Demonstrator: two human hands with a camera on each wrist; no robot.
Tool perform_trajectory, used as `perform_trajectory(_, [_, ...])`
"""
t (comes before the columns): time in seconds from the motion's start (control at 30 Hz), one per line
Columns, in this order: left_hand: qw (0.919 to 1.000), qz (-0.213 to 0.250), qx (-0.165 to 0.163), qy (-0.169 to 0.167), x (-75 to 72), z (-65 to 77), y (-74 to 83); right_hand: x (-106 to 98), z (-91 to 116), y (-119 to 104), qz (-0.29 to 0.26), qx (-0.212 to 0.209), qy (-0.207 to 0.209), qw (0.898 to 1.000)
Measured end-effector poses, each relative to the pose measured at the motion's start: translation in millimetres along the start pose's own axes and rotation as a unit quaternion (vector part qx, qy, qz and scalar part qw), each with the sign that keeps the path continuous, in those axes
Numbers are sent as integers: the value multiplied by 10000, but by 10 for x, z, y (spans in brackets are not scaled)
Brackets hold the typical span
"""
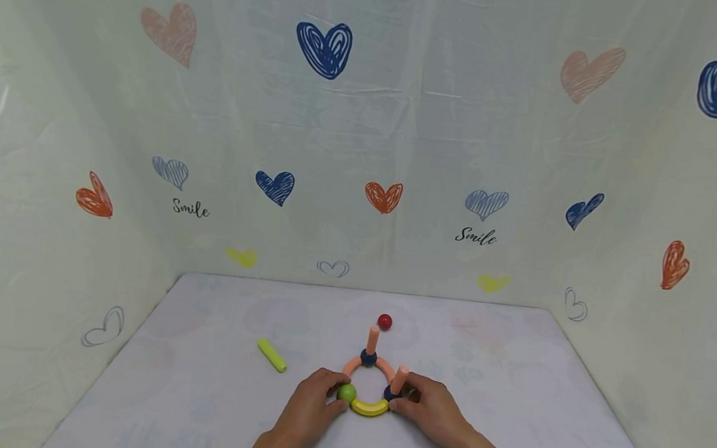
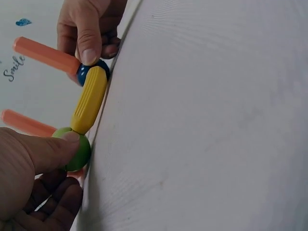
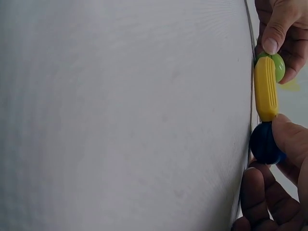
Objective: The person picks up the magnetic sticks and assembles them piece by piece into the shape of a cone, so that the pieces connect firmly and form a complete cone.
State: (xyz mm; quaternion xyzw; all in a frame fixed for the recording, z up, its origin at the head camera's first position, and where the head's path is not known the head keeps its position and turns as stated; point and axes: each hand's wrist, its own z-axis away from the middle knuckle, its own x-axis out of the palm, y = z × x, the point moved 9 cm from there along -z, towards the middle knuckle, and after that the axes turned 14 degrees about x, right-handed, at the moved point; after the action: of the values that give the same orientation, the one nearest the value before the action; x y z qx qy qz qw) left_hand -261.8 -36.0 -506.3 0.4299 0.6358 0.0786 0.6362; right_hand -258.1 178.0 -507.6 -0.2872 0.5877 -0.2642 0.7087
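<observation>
A ring of toy pieces lies on the table: two orange curved bars [image 1: 385, 368], a yellow curved bar [image 1: 370, 408], a green ball [image 1: 347, 392] and two dark blue balls [image 1: 369, 358]. Orange sticks [image 1: 372, 340] stand up from both blue balls. My left hand [image 1: 310, 407] pinches the green ball between thumb and fingers. Opposite it, my right hand [image 1: 436, 410] grips the nearer dark blue ball [image 3: 264, 143], beside the end of the yellow bar. The yellow bar [image 2: 90, 101] spans the two held balls in both wrist views.
A loose red ball [image 1: 385, 322] lies just behind the ring. Off to the left is a yellow-green stick [image 1: 272, 355], lying flat. A pale curtain [image 1: 364, 135] printed with hearts surrounds the white table [image 1: 200, 392] at the back and sides.
</observation>
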Motion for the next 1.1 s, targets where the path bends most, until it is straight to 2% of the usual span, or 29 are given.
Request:
perform_trajectory(0.27, [9999, 88, -39, 50, -41, 34, -1, 18, -7, 16, -169, 36, -168, 9997])
perform_trajectory(0.47, [9981, -166, -3, 590, -321, 118, -106, 14, -8, 10, -125, 89, -133, 9998])
perform_trajectory(0.67, [9895, -323, -264, 1386, -728, 181, -366, 11, -9, 16, -27, 171, -108, 9998])
perform_trajectory(0.83, [9831, -334, -591, 1702, -1001, 228, -681, 11, -10, 19, -39, 193, -102, 9998])
perform_trajectory(0.97, [9790, -242, -942, 1792, -1117, 266, -909, 19, -8, 15, -67, 153, -140, 9998])
perform_trajectory(1.1, [9774, -199, -1140, 1767, -1144, 278, -1048, 21, -11, 14, -95, 127, -144, 9998])
